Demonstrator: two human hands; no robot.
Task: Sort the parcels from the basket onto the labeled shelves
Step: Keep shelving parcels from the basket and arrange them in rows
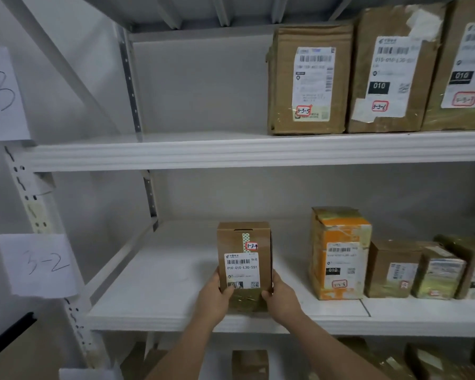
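Both hands, left [214, 297] and right [281, 296], grip the parcel [244, 266] upright, label out, left of the orange box [340, 253], matching the 3-2 sign [40, 264].

White lower shelf [159, 283] bears a small parcel [244, 259], an orange box [340, 253] and brown cartons [392, 270] to the right.

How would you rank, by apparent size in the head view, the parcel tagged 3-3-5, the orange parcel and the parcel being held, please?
1. Parcel tagged 3-3-5, largest.
2. Orange parcel.
3. Held parcel, gripped by the left hand and right hand, smallest, though it is nearest the camera.
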